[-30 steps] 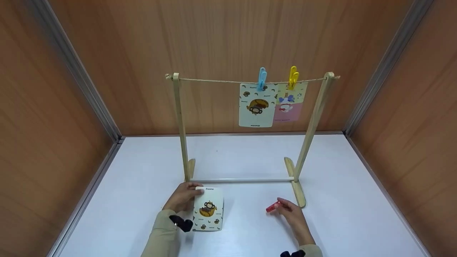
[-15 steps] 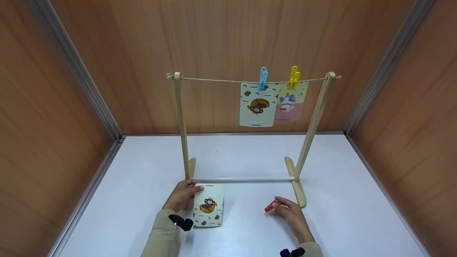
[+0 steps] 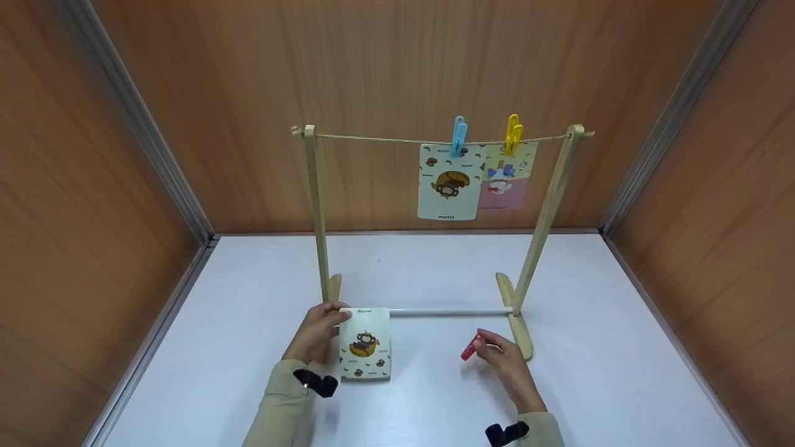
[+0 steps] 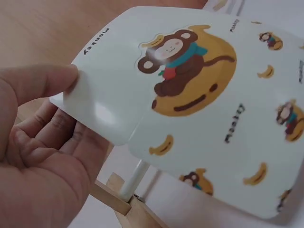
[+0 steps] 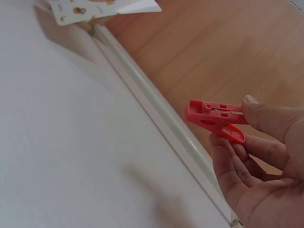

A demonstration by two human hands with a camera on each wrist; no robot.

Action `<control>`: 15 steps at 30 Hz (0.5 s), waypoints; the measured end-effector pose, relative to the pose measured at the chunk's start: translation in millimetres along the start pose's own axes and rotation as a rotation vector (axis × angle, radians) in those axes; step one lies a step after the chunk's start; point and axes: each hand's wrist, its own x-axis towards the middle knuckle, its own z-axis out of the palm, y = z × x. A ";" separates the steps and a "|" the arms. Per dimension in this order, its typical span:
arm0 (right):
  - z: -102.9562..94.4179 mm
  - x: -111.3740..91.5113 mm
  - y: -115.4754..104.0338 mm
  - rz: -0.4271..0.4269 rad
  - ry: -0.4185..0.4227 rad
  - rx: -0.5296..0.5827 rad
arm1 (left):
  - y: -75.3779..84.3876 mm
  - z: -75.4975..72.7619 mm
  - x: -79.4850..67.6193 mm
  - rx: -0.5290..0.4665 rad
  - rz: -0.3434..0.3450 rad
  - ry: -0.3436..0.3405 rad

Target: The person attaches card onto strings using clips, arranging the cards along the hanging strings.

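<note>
A white greeting card with a monkey on a banana (image 3: pixel 365 347) is pinched by its upper left corner between the thumb and fingers of my left hand (image 3: pixel 313 335). In the left wrist view the card's (image 4: pixel 190 137) printed face is tilted, the thumb on top and fingers underneath. My right hand (image 3: pixel 506 366) pinches a red clothespin (image 3: pixel 470 349). The right wrist view shows the clothespin's (image 5: pixel 213 114) handles between thumb and fingers, its nose pointing left. Both hands are in front of a wooden stand, the card overlapping its white rod (image 3: pixel 447 311) in the head view.
A string (image 3: pixel 379 139) spans the stand's left post (image 3: pixel 318 217) and right post (image 3: pixel 546 217). A blue clothespin (image 3: pixel 458 138) holds a matching monkey card (image 3: pixel 444 205). A yellow clothespin (image 3: pixel 513 136) holds a yellow-and-pink card (image 3: pixel 504 194). Wood-grain panels (image 3: pixel 385 74) enclose the white table (image 3: pixel 248 273).
My left hand has raised the card and moved it slightly away from me. My right hand has also risen a little, with the red clothespin turned more upright.
</note>
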 end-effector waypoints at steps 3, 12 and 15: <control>2.6 0.9 -8.2 -0.012 0.013 -0.014 | 7.3 3.5 -1.8 -0.012 0.008 0.026; 9.4 2.4 -27.4 -0.055 0.022 -0.045 | 23.8 10.7 -2.8 -0.013 0.027 0.077; 10.5 4.8 -32.3 -0.065 0.011 -0.047 | 29.1 11.8 -2.8 -0.035 0.043 0.094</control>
